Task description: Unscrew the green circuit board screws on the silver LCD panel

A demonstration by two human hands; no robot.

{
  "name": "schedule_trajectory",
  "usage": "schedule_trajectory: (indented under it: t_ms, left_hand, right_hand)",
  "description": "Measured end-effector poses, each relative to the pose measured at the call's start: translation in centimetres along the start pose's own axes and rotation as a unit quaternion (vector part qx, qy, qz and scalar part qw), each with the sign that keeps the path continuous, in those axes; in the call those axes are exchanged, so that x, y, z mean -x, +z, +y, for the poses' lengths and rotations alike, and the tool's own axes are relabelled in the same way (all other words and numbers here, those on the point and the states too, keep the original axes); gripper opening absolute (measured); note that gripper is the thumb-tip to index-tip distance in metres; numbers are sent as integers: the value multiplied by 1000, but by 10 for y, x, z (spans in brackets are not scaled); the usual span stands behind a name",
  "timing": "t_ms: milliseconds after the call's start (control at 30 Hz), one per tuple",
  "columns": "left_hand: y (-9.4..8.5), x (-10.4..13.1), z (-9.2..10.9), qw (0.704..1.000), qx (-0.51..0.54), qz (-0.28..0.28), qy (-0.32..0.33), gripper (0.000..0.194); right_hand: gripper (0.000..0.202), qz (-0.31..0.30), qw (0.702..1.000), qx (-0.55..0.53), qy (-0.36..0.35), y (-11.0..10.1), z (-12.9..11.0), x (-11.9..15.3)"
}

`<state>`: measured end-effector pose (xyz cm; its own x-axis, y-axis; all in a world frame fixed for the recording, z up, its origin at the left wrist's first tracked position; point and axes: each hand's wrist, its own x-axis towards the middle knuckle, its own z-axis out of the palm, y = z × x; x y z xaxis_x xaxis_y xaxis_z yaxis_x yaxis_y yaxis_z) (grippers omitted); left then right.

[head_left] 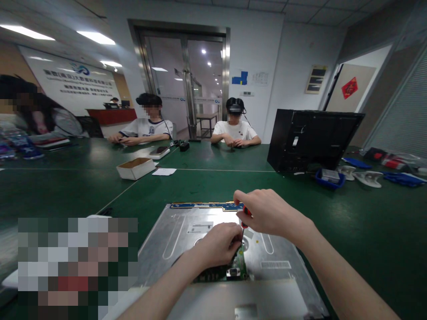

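Observation:
A large silver metal panel [283, 275] lies flat in front of me, with a green circuit board [245, 262] on its middle and a blue strip board [196, 206] along its far edge. My right hand [263, 211] is closed around a red and black screwdriver [246, 218], whose shaft points down by the circuit board's far end. Beside the shaft, my left hand [222, 242] has its fingers curled together over the board; its fingertips are partly hidden, and I cannot make out what they hold.
A black monitor casing [316, 138] stands at the right, near a blue tray [330, 178]. An open white box [136, 169] and paper [164, 171] lie left of centre. Several people sit around the green table [207, 186]; a blurred-out patch covers the lower left.

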<state>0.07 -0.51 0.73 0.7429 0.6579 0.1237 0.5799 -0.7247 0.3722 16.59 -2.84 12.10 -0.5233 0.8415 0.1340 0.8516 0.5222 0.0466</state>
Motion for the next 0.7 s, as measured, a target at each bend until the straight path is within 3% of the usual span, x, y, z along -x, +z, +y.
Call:
schedule_trajectory:
  t_ms: [200,500,700]
  left_hand:
    - [2,-1,-2,1000,4,-2,3,9]
    - [1,0,-1,1000,-14,3,-2,9]
    - [3,0,-2,1000,-1,5,3,11]
  right_hand:
    - [25,-1,995,-79,-53,1,5,6]
    - [31,-2,1000,11,18,-2,1,2]
    - [10,1,1000,-18,2,1,1,3]
